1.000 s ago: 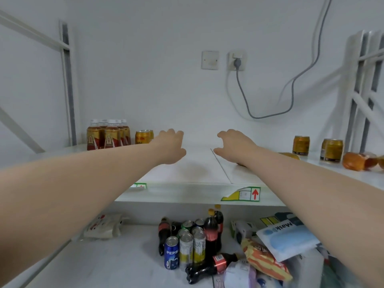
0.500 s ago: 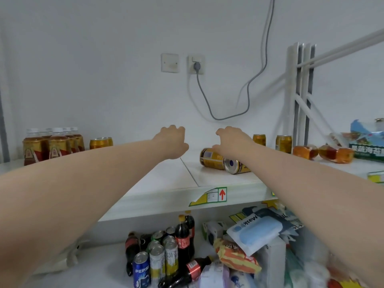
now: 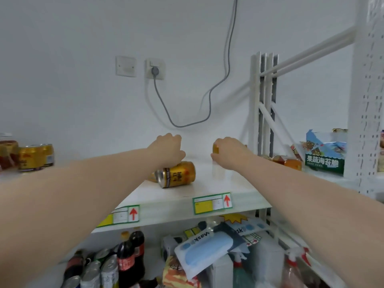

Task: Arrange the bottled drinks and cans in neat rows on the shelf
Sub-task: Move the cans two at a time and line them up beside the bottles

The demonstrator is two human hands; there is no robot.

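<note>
On the white shelf [image 3: 216, 185] a gold can [image 3: 179, 173] lies on its side, and a second lying can [image 3: 153, 176] shows partly behind my left forearm. My left hand [image 3: 168, 150] hangs just above and behind these cans with its fingers curled downward; the contact is hidden. Further right, my right hand [image 3: 229, 155] is curled around an upright gold can [image 3: 215, 149], of which only a sliver shows past the fingers. Two more gold cans [image 3: 35, 156] and a tea bottle [image 3: 7, 152] stand at the far left.
Orange bottles [image 3: 289, 162] lie at the shelf's right end beside a snack box [image 3: 324, 155] and the rack upright [image 3: 264, 100]. The lower shelf holds cola bottles [image 3: 131, 256], several cans [image 3: 106, 273], a mask pack [image 3: 205, 253] and snack bags.
The view has swung right, so the left drinks slid to the frame edge. Both hands reached forward: the left came over the lying cans and the right closed around an upright can.
</note>
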